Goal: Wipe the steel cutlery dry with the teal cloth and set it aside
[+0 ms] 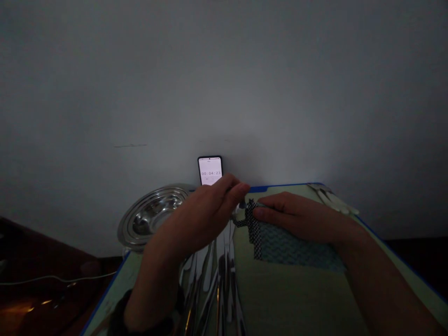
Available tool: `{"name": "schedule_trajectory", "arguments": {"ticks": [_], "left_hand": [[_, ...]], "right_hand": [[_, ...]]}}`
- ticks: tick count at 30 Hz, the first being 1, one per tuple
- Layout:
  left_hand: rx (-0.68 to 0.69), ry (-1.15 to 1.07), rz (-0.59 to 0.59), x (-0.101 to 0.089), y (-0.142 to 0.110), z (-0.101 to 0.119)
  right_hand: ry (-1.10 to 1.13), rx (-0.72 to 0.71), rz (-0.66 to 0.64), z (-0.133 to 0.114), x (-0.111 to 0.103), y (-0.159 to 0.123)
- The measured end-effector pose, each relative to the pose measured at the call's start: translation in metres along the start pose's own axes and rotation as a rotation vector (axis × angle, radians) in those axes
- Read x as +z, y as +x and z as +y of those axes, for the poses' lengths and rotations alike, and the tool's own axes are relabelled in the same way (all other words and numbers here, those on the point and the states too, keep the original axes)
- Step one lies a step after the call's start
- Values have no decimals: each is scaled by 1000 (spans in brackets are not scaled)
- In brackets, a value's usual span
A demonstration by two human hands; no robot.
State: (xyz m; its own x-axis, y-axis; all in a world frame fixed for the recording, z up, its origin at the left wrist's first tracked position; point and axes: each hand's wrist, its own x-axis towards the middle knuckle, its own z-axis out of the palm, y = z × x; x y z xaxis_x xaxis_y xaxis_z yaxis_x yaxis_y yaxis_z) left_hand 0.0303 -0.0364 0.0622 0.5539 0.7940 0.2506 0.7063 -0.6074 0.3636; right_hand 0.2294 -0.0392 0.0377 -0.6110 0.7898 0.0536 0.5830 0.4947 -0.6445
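Observation:
My right hand (289, 210) grips a blue-green cloth (297, 247) with a black-and-white checkered edge, its thumb and fingers closed on the upper part. The rest of the cloth hangs down over the table. Just left of it, my left hand (213, 210) is closed with thumb and fingers together. A small shiny bit shows under its fingertips, beside the cloth's edge, too dark to name. Below my left hand lies a spread of metal cutlery (210, 280), mostly knives with their handles toward me. My left wrist and forearm hide part of it.
A shiny steel bowl (140, 221) stands at the table's left back corner. A phone (210, 170) showing a timer leans against the wall (224, 84). Several forks or similar pieces (332, 198) lie at the right back edge. A pale cable (52, 278) runs off at left.

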Motion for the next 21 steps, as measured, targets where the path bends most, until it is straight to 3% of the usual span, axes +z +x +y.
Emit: {"name": "schedule_trajectory", "arguments": {"ticks": [5, 8, 12, 15, 21], "left_hand": [[-98, 61, -223, -8, -8, -13], [-146, 1, -299, -11, -10, -17], [-191, 24, -332, -13, -10, -19], [-152, 100, -336, -12, -11, -18], [-56, 115, -294, -3, -14, -16]], "right_hand": [[-26, 53, -122, 0, 4, 3], [-47, 47, -140, -1, 5, 2], [-70, 75, -166, 0, 1, -1], [-65, 60, -162, 1, 0, -1], [-69, 10, -32, 2, 9, 8]]}}
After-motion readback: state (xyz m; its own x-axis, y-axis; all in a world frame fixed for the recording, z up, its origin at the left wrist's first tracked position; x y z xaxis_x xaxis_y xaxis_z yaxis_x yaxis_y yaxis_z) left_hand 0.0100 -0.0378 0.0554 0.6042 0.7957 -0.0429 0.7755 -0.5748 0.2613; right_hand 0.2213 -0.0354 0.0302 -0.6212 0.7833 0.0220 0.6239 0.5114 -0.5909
